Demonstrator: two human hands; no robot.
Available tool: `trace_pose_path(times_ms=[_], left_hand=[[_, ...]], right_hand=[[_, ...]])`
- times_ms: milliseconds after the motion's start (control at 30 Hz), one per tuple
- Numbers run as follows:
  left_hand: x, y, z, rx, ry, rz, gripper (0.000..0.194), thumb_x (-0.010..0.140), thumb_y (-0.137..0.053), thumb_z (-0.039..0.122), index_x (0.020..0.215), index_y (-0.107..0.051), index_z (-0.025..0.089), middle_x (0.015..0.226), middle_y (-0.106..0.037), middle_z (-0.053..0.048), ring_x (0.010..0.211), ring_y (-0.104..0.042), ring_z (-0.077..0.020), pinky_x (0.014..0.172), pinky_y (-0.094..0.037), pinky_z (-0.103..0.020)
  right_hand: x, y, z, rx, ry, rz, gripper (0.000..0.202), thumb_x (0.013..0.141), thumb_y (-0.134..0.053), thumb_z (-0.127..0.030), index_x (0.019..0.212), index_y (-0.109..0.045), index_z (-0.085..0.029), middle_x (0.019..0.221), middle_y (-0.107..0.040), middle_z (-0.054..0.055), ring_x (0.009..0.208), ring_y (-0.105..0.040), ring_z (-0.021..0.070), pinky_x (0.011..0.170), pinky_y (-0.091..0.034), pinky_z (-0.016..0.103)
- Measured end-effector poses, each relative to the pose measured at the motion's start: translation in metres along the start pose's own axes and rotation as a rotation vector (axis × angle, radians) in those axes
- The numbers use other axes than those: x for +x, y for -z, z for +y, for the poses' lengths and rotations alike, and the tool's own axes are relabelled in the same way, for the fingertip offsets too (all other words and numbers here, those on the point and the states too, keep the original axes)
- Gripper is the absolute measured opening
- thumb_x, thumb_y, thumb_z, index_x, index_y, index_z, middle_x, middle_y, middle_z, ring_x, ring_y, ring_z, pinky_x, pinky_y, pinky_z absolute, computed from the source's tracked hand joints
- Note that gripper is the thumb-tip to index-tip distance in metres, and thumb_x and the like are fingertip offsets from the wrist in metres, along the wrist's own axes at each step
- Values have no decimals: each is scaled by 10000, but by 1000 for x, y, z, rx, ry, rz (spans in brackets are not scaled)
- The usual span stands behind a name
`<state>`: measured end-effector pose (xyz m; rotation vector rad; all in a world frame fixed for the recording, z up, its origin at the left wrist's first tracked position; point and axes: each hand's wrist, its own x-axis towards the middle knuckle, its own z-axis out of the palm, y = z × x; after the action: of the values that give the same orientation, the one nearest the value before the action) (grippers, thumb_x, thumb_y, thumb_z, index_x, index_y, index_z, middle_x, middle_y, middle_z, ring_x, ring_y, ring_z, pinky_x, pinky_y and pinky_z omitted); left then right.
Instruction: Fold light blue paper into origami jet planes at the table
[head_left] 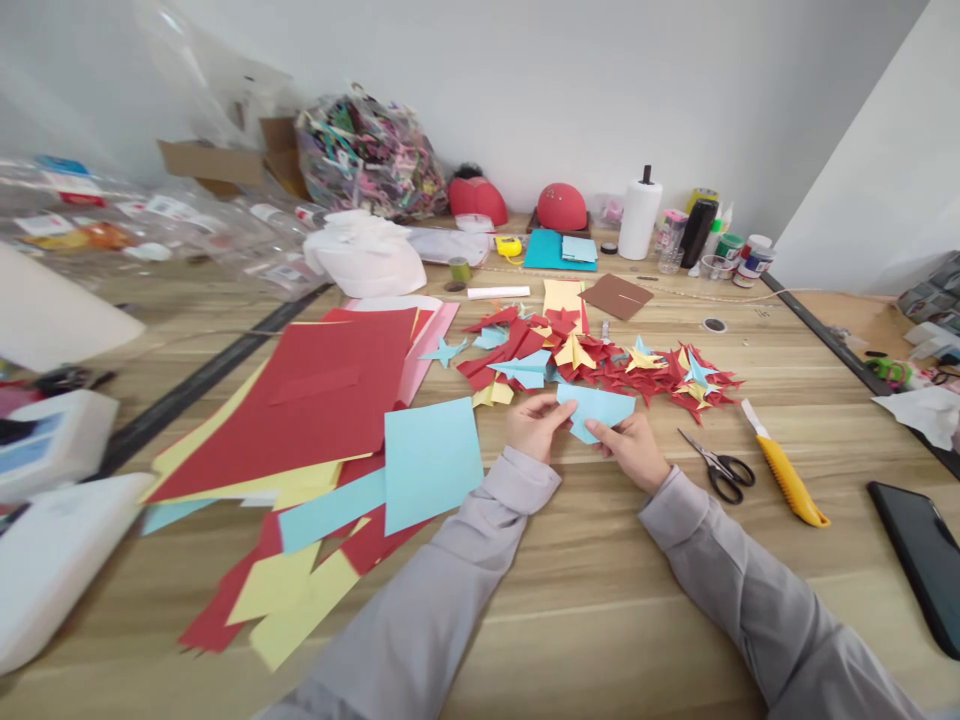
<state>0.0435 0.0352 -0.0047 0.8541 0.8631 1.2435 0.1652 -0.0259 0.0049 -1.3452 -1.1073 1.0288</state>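
A folded piece of light blue paper [600, 404] is held up between both hands, over the table. My left hand [538, 425] pinches its left end between thumb and fingers. The lower right part is gripped by my right hand [632, 446], thumb on the near face. Just beyond lies a heap of folded red, yellow and blue paper stars [574, 352] and other folded pieces. A square blue sheet [433, 465] rests to the left of my left hand. Black-handled scissors [720, 466] lie to the right of my right hand.
Large red sheets [330, 400] and paper strips cover the table's left side. A yellow-handled knife [791, 480] and a black phone [919, 555] lie at the right. Along the wall stand a bag of shredded scraps [371, 155], red domes [561, 207] and a white roll [640, 220].
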Motion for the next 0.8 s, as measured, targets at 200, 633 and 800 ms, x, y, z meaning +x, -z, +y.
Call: trace_pose_path(times_ms=[200,633,800], left_hand=[[2,0,4,-92,56,2,328,411,-838,366,537,-644,134,455,-570,27,412,-503,-80,413,-396,-202],[-1,3,-6,175,-94,-237,259,455,-838,271,609,-678,138,544,-641,2,490,-579,-120,526,-491,-253],[0,3,-8,120,-71,-208,275,453,-830,301,599,-658,144,517,-609,18,453,-554,-116,465,-497,-258]], right_hand=[[2,1,5,-16,-22,23,497,639,-674,-563,400,-539,-148,383,-524,18,371,-451,87,386,-340,211],[5,3,10,75,15,68,569,770,-506,-621,476,-588,-140,409,-547,26,358,-451,86,399,-349,221],[7,3,8,107,56,204,452,673,-669,-538,463,-532,-162,381,-497,-23,366,-421,76,408,-325,217]])
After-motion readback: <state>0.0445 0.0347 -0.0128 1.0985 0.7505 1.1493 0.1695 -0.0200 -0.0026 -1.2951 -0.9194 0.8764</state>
